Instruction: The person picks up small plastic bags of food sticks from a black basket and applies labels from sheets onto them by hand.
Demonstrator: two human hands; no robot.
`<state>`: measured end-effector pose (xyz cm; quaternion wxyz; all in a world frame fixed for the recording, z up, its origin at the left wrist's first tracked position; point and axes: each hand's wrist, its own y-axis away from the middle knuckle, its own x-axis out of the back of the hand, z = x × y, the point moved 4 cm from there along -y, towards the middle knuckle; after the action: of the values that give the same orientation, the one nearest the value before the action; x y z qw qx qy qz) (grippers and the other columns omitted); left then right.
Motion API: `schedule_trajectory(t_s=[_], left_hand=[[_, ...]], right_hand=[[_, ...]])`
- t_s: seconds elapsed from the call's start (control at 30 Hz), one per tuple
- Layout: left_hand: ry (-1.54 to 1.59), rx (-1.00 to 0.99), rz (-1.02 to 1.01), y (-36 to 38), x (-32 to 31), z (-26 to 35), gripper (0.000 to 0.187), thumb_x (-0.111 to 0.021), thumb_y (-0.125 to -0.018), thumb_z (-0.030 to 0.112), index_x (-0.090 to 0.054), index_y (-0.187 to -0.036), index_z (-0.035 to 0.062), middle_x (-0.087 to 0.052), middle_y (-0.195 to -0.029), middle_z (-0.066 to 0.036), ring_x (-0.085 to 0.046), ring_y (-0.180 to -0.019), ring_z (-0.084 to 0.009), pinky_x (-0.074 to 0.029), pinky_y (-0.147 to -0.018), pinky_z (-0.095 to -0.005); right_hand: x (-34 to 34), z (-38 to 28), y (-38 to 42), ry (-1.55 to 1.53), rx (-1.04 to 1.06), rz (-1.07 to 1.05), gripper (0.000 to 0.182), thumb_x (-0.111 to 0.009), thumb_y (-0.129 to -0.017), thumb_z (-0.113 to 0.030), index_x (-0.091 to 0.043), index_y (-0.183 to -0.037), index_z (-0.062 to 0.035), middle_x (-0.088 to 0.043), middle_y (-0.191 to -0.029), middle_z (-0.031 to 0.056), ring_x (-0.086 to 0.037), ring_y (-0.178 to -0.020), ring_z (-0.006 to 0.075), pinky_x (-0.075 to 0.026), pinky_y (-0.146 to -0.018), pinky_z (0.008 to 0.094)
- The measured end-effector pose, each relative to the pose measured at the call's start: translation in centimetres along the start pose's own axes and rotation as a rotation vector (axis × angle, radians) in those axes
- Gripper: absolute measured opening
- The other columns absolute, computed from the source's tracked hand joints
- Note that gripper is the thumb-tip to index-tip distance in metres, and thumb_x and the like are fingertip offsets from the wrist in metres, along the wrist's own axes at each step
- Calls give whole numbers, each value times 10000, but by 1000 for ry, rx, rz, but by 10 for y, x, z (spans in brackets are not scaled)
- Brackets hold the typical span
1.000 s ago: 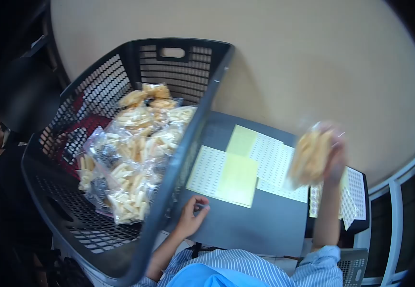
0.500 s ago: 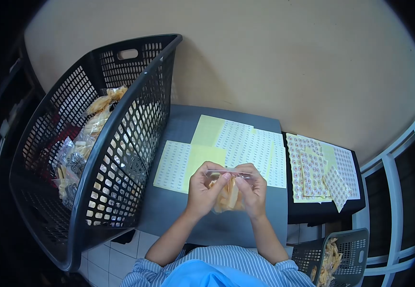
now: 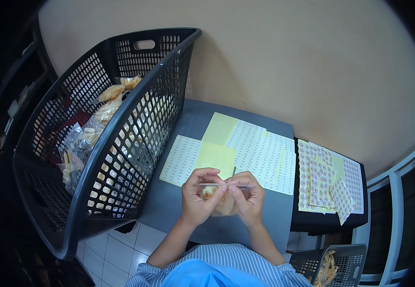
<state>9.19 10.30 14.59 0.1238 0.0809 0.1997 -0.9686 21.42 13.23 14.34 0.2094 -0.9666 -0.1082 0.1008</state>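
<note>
A small clear plastic bag (image 3: pixel 224 207) of pale yellow snack pieces hangs between my two hands, above the front part of the grey table (image 3: pixel 165 206). My left hand (image 3: pixel 198 197) pinches the bag's top edge between thumb and fingers. On the other side of the same edge, my right hand (image 3: pixel 247 201) grips it the same way, with both thumbs close together near the middle. The bag's mouth is stretched flat and straight across. Just beyond my hands lie sheets of small printed stickers (image 3: pixel 179 158) with yellow backing paper (image 3: pixel 217 160).
To the left stands a large black slatted basket (image 3: pixel 98 160) holding filled snack bags (image 3: pixel 109 107). More sticker sheets (image 3: pixel 321 184) lie on a black-covered surface at the right. A smaller basket (image 3: pixel 356 260) with snacks (image 3: pixel 328 269) is low at the right. A wall rises behind.
The thumbs and fingers have come closer together along the bag's top edge, which now looks straighter. My view has shifted slightly, so the surroundings sit a little farther right.
</note>
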Motion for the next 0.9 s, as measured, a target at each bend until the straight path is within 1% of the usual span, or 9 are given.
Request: schedule_trajectory(t_s=[0.2,0.33,0.4,0.53,0.6,0.67,0.77,0.83,0.9], left_hand=[[-23,-66,26,1,1,9,320,-614,-729,-35,-491,-1023,-3,-621,-771,-80,-588,-751,-108,-456,-703,-231],[-87,75,-113,-3,16,15,421,-526,-802,-3,-379,-1194,-42,-632,-850,-124,-584,-823,-122,-443,-751,-227],[-210,139,-285,-1,27,14,469,-455,-863,56,-284,-1286,-50,-630,-919,-158,-583,-897,-145,-434,-809,-248],[-299,205,-463,15,47,13,478,-427,-890,116,-252,-1303,-49,-626,-943,-162,-586,-908,-161,-411,-858,-273],[-269,244,-484,21,52,12,461,-430,-885,98,-275,-1296,-42,-631,-942,-143,-594,-906,-161,-422,-842,-264],[-235,282,-501,27,57,8,445,-433,-880,80,-298,-1288,-35,-637,-941,-124,-602,-905,-162,-432,-826,-255],[-178,369,-520,35,59,-11,474,-430,-889,126,-266,-1300,-43,-608,-995,-171,-571,-949,-175,-401,-874,-278],[87,377,-271,40,57,-22,446,-455,-882,154,-327,-1260,-46,-598,-999,-160,-570,-930,-173,-413,-850,-271],[19,359,-279,52,58,-43,377,-466,-878,144,-383,-1198,-38,-581,-1013,-147,-551,-939,-160,-410,-843,-266]], right_hand=[[2,-7,-1,32,22,8,78,-571,-787,-53,-624,-805,2,-593,-794,97,-552,-732,140,-432,-661,245],[12,-15,-5,50,-34,-67,154,-518,-828,-88,-638,-831,7,-614,-804,116,-577,-744,158,-442,-674,247],[10,-18,-3,200,-11,-237,218,-480,-860,-139,-639,-887,8,-633,-849,133,-605,-762,181,-461,-681,254],[12,-12,14,242,-104,-357,225,-490,-860,-162,-636,-940,-10,-644,-866,134,-623,-758,180,-476,-678,261],[10,-3,25,173,-302,-533,236,-490,-864,-170,-621,-1000,-28,-650,-864,125,-624,-739,155,-477,-667,251],[10,4,31,148,-332,-538,240,-482,-869,-168,-615,-1017,-33,-653,-856,119,-621,-738,143,-475,-670,246],[10,24,42,135,-372,-485,250,-466,-880,-170,-603,-1042,-38,-655,-852,112,-617,-735,129,-471,-674,240],[6,29,45,150,-388,-422,257,-458,-885,-174,-597,-1051,-37,-655,-857,112,-615,-734,126,-470,-675,240],[5,31,47,90,-432,-283,277,-460,-880,-166,-575,-1072,-3,-634,-956,120,-608,-864,170,-460,-759,258]])
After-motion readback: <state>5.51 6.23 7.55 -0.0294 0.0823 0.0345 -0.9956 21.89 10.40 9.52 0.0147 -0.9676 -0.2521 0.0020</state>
